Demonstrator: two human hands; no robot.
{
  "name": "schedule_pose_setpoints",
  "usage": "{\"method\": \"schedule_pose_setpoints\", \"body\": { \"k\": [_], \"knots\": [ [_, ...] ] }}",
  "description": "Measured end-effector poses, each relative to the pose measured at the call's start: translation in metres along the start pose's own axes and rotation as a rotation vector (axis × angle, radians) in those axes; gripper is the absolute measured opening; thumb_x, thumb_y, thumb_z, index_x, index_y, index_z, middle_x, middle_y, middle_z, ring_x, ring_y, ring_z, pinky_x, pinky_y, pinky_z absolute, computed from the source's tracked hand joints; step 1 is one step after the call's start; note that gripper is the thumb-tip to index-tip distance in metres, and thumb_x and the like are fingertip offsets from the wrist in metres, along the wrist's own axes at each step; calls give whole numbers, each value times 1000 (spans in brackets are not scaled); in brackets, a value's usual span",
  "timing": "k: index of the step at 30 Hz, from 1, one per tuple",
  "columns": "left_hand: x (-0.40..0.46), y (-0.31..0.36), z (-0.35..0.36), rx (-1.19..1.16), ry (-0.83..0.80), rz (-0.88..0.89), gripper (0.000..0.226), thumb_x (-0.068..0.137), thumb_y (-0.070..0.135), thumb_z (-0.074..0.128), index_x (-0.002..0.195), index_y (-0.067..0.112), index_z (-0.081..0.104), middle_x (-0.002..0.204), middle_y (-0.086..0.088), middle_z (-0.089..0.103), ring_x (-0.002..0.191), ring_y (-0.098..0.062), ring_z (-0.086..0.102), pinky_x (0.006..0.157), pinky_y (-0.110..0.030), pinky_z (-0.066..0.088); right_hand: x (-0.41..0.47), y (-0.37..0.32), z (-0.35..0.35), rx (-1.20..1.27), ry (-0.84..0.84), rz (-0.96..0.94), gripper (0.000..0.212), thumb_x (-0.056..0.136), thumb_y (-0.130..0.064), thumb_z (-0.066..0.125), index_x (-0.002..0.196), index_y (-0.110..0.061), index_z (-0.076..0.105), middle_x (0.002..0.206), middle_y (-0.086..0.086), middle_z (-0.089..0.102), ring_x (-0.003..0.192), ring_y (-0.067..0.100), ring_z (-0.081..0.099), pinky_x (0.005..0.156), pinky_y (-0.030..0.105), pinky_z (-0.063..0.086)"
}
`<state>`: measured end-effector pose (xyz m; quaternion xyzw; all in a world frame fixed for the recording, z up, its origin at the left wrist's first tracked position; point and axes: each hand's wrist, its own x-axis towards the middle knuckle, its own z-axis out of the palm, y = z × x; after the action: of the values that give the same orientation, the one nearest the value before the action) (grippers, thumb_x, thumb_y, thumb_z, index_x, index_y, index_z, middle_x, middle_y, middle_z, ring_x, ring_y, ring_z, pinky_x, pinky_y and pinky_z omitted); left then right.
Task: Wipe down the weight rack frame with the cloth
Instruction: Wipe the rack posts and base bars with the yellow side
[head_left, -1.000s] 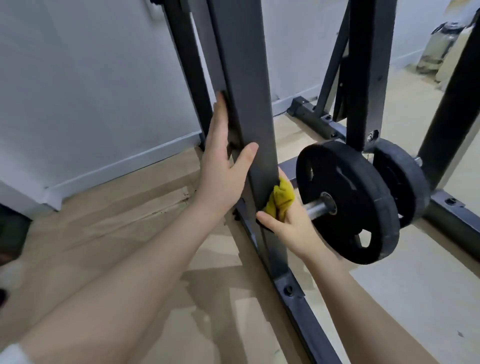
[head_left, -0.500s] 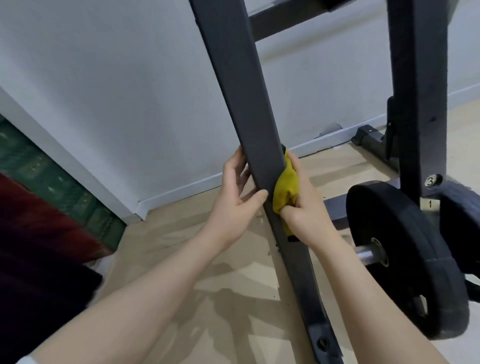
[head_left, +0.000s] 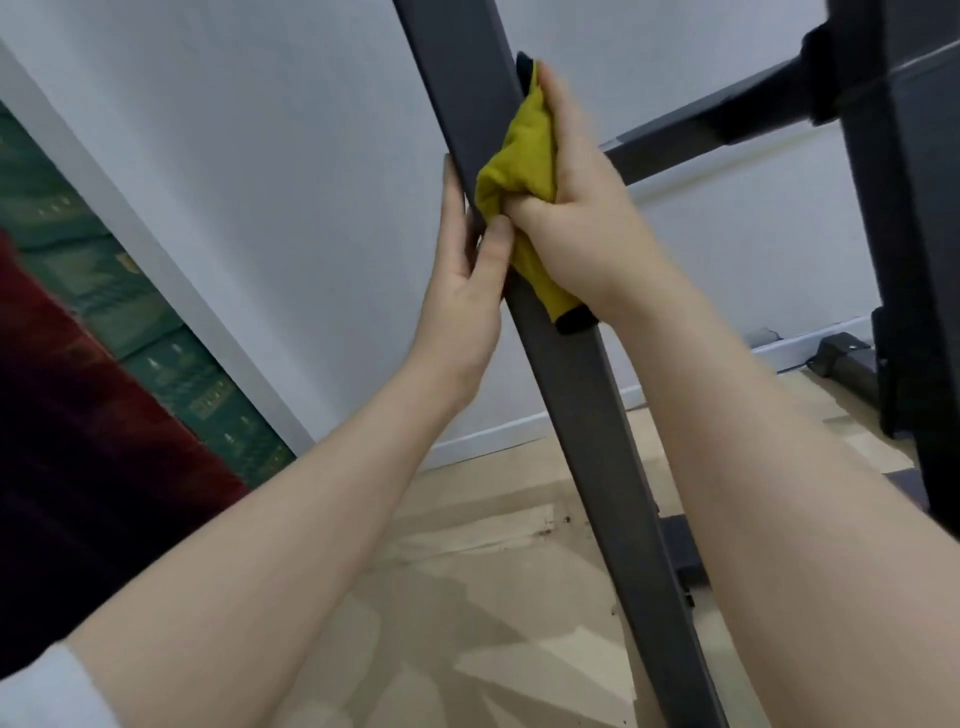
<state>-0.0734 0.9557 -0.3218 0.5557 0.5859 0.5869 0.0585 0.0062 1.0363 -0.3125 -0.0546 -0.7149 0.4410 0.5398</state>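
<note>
Right hand (head_left: 576, 208) bunched around a yellow cloth (head_left: 519, 166), pressing it flat against the right face of the dark grey upright post (head_left: 587, 415) of the weight rack. Fingers stretched up along the post edge, thumb tucked over the wad lower down. Cloth tail hanging below the palm with a dark trim at the bottom corner, another dark bit poking out at the fingertips.

Left hand (head_left: 462, 291) wrapped loosely on the opposite side of the same post, just below the cloth, thumb across the front face and touching the yellow fabric, fingers round the back. Nothing in it but the post itself.

Post leaning across the view, top-left to bottom-right. Crossbar (head_left: 701, 130) running off behind the right hand toward a second upright (head_left: 914, 260) at far right. White wall (head_left: 260, 156) behind, pale wood floor (head_left: 493, 597) below, green and red stuff (head_left: 104, 364) on the left, too blurry to name.
</note>
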Motion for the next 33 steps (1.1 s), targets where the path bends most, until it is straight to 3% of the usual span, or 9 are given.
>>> {"method": "schedule_pose_setpoints", "body": {
  "k": [3,7,12,15,19,23,26,30,33],
  "knots": [
    [0,-3,-2,34,-13,-18,58,101,22,36,149,36,6,153,11,28,137,-3,32,112,-36,33,34,-18,-2,-42,5,-62,82,83,0,50,151,-23,10,153,-2,25,136,15,31,96,18,35],
    [2,-4,-6,2,-19,-9,59,100,15,38,148,36,10,151,12,33,132,-1,38,108,-32,37,30,-8,-2,5,-8,-104,81,79,-13,54,150,-25,17,146,-3,35,129,12,40,102,33,41],
    [0,-4,-6,-51,-30,14,55,99,13,39,140,42,17,145,9,43,124,1,48,98,-22,46,-1,15,-1,53,-26,1,79,75,-21,48,149,-28,19,143,-11,37,129,5,39,107,29,36],
    [3,-4,-8,-74,-26,-10,52,97,12,43,134,45,25,135,11,49,112,6,55,82,-17,51,15,3,0,-10,6,-2,81,74,-24,46,149,-28,18,140,-11,38,121,2,40,96,20,35],
    [6,2,-18,-54,-13,-49,49,94,7,52,127,40,38,128,1,54,104,-6,63,79,-26,56,45,-18,0,-78,26,-66,78,82,-16,51,150,-30,15,146,-6,36,116,9,43,89,25,34],
    [10,8,-23,-23,-35,-77,47,93,7,54,117,45,38,116,11,55,90,5,64,67,-15,52,32,-6,0,17,3,-61,81,72,-20,46,148,-32,19,139,-15,36,123,6,41,98,28,38],
    [8,7,-21,-29,-40,-55,53,93,9,53,125,47,35,126,6,55,103,-4,63,76,-22,55,-1,15,2,67,-17,-31,78,73,-17,46,145,-35,23,145,-9,38,129,8,41,105,38,40],
    [4,3,-14,-31,-71,-19,60,97,8,45,146,34,21,141,6,47,119,-6,55,88,-24,52,3,13,4,28,36,-22,77,74,-22,48,146,-35,23,145,-10,39,130,9,41,104,39,41],
    [5,0,-16,-60,-116,-52,63,100,10,40,149,34,9,149,10,35,129,-5,45,99,-25,46,1,17,5,35,32,-30,77,76,-20,47,148,-32,22,146,-11,38,130,6,40,105,37,40]
  ]
}}
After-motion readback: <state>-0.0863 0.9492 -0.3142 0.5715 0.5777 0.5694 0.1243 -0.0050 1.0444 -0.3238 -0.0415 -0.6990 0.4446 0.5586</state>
